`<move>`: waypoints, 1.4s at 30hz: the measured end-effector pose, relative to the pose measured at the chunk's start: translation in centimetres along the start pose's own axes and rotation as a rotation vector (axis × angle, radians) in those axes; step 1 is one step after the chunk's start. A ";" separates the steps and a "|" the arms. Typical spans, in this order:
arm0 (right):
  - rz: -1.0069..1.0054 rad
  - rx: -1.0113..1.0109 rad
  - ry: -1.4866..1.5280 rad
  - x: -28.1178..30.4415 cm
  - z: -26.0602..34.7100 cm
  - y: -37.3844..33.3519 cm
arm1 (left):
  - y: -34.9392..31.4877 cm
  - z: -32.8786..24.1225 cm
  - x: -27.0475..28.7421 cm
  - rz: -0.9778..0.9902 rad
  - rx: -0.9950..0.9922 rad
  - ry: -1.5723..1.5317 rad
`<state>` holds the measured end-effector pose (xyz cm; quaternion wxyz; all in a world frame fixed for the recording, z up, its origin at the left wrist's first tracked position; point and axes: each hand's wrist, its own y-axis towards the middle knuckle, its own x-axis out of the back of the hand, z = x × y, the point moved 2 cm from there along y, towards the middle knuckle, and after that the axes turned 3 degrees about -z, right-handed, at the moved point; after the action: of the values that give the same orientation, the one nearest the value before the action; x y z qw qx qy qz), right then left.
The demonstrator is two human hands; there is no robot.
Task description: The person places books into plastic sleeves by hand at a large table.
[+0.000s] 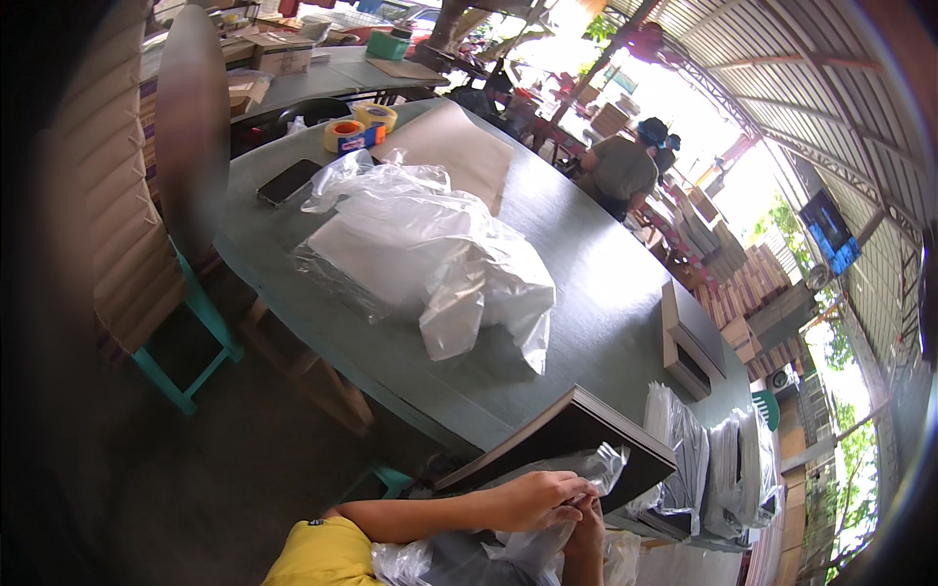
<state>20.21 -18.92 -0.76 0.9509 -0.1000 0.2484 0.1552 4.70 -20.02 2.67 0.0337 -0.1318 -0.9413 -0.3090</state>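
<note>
**Left hand [540, 496] and right hand [586, 534] met on thin clear plastic wrap [612, 467]**

The two pinched it close together before a flat black rectangular board with pale edges [576, 436], tilted at the near edge of the long grey-green worktop [608, 342]. Crumpled translucent plastic sheeting [440, 230] lay mid-surface, near a black phone [289, 183] and yellow-and-orange tape rolls [344, 138]. Dark bundles in clear plastic [687, 454] stood at the right. A person in a grey shirt [623, 170] was beyond.
</note>
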 end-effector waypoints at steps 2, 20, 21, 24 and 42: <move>0.003 -0.025 -0.001 -0.8 0.2 0.3 | -0.3 0.0 1.1 -0.060 -0.038 -0.036; -0.032 -0.096 0.159 -1.8 1.1 1.4 | -0.1 0.5 2.4 -0.179 0.021 -0.028; -0.039 -0.107 0.158 -1.7 1.2 1.4 | 0.1 0.4 2.3 -0.197 0.026 -0.018; -0.036 -0.103 0.068 -1.4 1.4 0.9 | 0.8 -0.2 1.7 -0.221 0.099 -0.008; -0.222 0.422 0.387 12.0 9.2 -1.8 | -18.4 4.2 15.4 -1.241 0.687 0.956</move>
<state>34.86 -15.23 1.26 0.8969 0.0454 0.4392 -0.0265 -15.03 -28.27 -9.06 0.2898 0.5696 -0.7691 0.0085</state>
